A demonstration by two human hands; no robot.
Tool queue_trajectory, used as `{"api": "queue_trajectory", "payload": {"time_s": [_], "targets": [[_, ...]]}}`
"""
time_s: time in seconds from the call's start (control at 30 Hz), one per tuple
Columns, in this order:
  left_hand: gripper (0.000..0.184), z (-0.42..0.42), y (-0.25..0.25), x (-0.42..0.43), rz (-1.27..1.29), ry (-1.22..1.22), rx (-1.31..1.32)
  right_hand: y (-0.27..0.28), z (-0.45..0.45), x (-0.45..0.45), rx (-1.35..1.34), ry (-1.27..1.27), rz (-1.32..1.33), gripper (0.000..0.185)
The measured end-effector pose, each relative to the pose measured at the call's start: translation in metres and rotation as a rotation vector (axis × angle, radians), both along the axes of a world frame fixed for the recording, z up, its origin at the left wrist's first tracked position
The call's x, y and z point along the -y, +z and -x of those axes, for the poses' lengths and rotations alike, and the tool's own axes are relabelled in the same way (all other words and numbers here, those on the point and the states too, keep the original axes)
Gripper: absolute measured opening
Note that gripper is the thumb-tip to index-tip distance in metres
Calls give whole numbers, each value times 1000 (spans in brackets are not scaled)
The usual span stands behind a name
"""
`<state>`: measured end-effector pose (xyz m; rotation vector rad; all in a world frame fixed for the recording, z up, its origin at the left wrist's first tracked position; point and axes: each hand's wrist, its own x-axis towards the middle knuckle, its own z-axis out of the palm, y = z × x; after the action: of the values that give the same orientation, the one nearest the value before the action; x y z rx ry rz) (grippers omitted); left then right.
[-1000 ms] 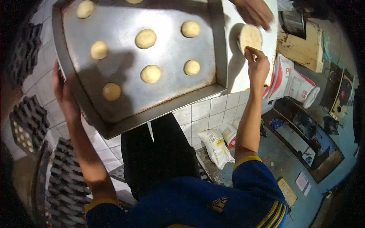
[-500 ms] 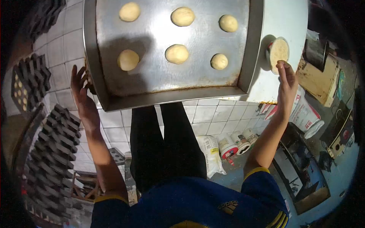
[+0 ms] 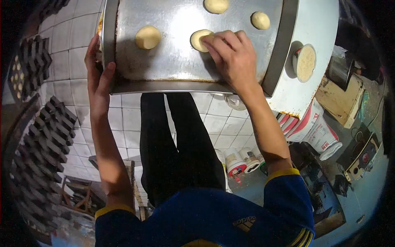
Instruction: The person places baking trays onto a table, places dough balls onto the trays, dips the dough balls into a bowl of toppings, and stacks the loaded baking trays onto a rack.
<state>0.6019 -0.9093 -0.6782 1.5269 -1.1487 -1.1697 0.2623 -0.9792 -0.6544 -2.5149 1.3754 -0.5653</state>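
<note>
A metal baking tray (image 3: pixel 164 86) spans the upper view, with round dough balls spaced on it. My left hand (image 3: pixel 98 78) grips its left edge, thumb over the rim. My right hand (image 3: pixel 234 57) is over the tray, fingertips pinched together at the middle dough ball (image 3: pixel 198 40); what they hold, if anything, is hidden. One dough ball (image 3: pixel 148 38) lies to the left, and two more, a larger ball (image 3: pixel 216 5) and a smaller ball (image 3: pixel 260 20), lie farther back. A bowl (image 3: pixel 295 61) of pale, grainy stuff stands right of the tray.
The bowl rests on a white table (image 3: pixel 290 101) with rusty edges. Stacked dark trays (image 3: pixel 45 136) stand at the left. On the floor to the right are sacks (image 3: pixel 317 131), several buckets (image 3: pixel 233 160) and a worn board (image 3: pixel 339 96).
My right hand has moved left from the bowl to the middle dough ball. My left hand, open beside the tray before, now grips its edge. The tray appears higher in view.
</note>
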Motion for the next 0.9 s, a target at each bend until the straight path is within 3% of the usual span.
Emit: {"api": "queue_trajectory", "payload": {"time_s": [0.2, 0.27, 0.33, 0.37, 0.43, 0.47, 0.63, 0.9], "targets": [[74, -1, -4, -1, 44, -2, 42, 28, 19, -16, -131, 74, -59, 30], [74, 3, 0, 1, 48, 8, 35, 39, 51, -13, 112, -52, -78, 29], [74, 3, -1, 0, 48, 18, 33, 48, 107, -5, 190, -291, 117, 27], [73, 1, -5, -1, 64, 11, 43, 63, 131, -9, 177, -579, 55, 24], [73, 0, -10, -2, 86, 2, 53, 64, 208, -7, -128, -725, 155, 28], [73, 0, -11, -2, 82, 9, 27, 62, 238, -10, -259, -824, 58, 34], [71, 3, -9, -3, 79, 34, 22, 51, 269, -8, -443, -823, -185, 39], [78, 10, -4, -2, 57, 90, 33, 49, 267, -9, -299, -871, -270, 39]]}}
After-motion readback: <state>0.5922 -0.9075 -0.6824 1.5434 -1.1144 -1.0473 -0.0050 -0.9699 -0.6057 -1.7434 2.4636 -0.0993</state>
